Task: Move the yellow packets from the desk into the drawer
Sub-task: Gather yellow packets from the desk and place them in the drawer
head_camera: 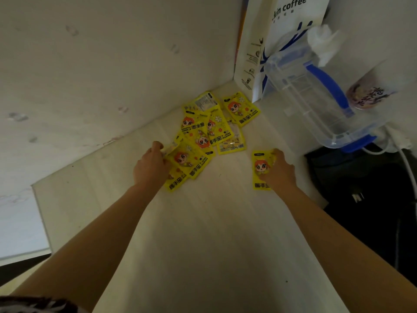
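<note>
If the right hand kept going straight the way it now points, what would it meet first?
The right hand, gripping a single yellow packet, points toward the back wall. Probably bare desk first, then the paper coffee bag; depth is unclear.

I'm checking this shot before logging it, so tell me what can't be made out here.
Head view, the only one:
- The drawer: not in frame.
- Lower packets in the pile: covered by those on top, so no count.
- Single packet: partly under the right hand.
- Left hand: its fingertips are hidden by its own back.
- Paper bag: top cut off.
</note>
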`<state>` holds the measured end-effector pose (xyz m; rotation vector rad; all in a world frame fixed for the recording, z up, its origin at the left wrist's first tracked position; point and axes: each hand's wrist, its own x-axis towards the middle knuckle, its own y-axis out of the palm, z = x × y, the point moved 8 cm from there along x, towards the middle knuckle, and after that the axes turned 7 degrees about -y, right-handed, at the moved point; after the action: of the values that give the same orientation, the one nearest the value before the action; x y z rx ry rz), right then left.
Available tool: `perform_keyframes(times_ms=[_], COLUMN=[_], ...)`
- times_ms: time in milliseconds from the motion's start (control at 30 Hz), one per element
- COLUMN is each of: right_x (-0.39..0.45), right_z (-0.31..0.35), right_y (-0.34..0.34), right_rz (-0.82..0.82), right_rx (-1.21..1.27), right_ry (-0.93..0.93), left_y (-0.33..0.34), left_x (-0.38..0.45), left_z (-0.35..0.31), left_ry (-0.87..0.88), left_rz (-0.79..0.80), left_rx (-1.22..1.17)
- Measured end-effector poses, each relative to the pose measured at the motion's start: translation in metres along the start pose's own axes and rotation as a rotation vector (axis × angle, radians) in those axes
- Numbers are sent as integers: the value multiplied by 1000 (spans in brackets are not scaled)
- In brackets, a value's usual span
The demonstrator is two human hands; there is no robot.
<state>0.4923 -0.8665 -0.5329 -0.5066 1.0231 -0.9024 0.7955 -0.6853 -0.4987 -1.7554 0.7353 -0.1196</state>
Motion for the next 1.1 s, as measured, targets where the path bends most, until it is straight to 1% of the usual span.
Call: perform_keyframes(times_ms=[67,133,200,233,267,367,433,500,567,667,767,833,933,1000,1100], right_x=[-4,-6,-7,-6,-7,-6,-2,5,16,35,54,63,74,79,81], right_z=[6,13,25,33,44,81,103,120,134,147,153,159,163,165,167], right_y=[-3,-9,-15,-18,-21,-24,-21,-16,-10,0,10,15,27,32,35], right_rz=[-13,-47,-67,-66,-56,-16,18,46,57,47,17,7,30,30,25], right_rx=[81,151,184,173,147,112,167,219,253,242,202,161,80,28,50], right_ry=[-49,-58,-80,-107,-142,-270,-307,-325,-329,-311,-276,-289,-279,-277,-270], left_y=[-8,-20,-31,-33,-32,-11,5,17,27,39,44,45,47,48,51], left_x=[-2,-6,-12,-15,-19,-29,-36,-40,-40,-39,-35,-31,-25,-23,-20], left_z=[8,11,11,11,11,9,5,2,2,-1,-6,-10,-16,-23,-32], left_ry=[-36,-61,-84,-116,-162,-359,-469,-545,-609,-673,-696,-713,-754,-785,-845], left_rz=[-16,-61,-97,-91,-60,101,188,223,235,260,253,230,202,212,230], left_rx=[-48,-106,-229,-324,-446,-808,-948,-1039,-1095,-1114,-1132,-1148,-1166,-1190,-1263])
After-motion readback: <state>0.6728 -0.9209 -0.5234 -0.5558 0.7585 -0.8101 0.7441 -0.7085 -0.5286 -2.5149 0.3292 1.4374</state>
